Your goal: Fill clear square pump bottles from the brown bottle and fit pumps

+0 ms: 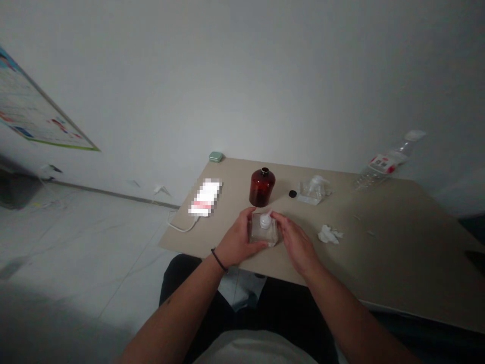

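A clear square bottle (261, 236) with a white top (265, 221) stands near the front of the table. My left hand (242, 237) is closed around its left side, the thumb lying across the near face. From the right, my right hand (297, 242) holds the bottle at its upper edge, the fingertips beside the white top; whether they pinch the top itself is hard to see. Just behind the hands is a dark amber bottle (261, 189) with an uncapped neck. A small black cap (292, 194) lies to its right.
Crumpled clear plastic packaging (312, 192) and crumpled white tissue (329, 234) lie right of the hands. A plastic water bottle (388, 162) stands at the back right. On the left are a phone (206, 197) with a white cable (185, 230) and a small green case (215, 156) by the wall.
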Action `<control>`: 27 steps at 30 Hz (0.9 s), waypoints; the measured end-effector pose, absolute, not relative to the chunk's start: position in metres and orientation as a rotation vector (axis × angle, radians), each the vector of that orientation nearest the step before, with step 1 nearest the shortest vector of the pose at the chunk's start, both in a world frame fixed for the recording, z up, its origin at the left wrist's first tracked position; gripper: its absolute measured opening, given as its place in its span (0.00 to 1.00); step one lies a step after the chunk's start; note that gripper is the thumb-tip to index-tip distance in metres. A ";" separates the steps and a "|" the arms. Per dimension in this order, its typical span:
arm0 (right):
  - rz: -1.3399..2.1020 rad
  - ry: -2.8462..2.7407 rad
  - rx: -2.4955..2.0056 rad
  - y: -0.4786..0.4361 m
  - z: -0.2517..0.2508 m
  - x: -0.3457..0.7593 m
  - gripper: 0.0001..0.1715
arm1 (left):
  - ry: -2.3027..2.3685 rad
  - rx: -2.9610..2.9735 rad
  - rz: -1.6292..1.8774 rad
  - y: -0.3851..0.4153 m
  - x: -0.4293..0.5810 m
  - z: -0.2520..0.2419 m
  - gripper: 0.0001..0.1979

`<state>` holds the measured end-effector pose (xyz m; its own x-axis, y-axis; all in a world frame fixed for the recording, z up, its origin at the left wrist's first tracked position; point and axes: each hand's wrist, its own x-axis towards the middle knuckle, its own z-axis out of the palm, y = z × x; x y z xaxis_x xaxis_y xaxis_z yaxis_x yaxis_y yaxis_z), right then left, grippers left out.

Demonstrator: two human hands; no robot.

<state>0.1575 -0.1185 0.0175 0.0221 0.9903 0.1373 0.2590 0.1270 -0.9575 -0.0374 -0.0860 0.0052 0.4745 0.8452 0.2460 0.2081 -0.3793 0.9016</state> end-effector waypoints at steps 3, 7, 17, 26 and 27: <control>1.020 -1.265 -1.215 -0.121 0.016 0.156 0.25 | 0.845 1.936 0.954 -0.085 -0.038 0.005 0.46; 1.031 -1.191 -1.158 -0.119 0.016 0.149 0.18 | 0.739 2.130 1.024 -0.086 -0.038 0.006 0.40; 0.764 -1.397 -1.209 -0.119 0.019 0.142 0.13 | 0.757 2.269 1.030 -0.088 -0.036 0.006 0.39; 0.814 -1.277 -1.259 -0.115 0.014 0.138 0.20 | 0.802 2.284 1.003 -0.090 -0.037 0.007 0.37; 0.800 -1.284 -1.247 -0.116 0.014 0.137 0.21 | 0.802 2.282 1.004 -0.090 -0.037 0.007 0.37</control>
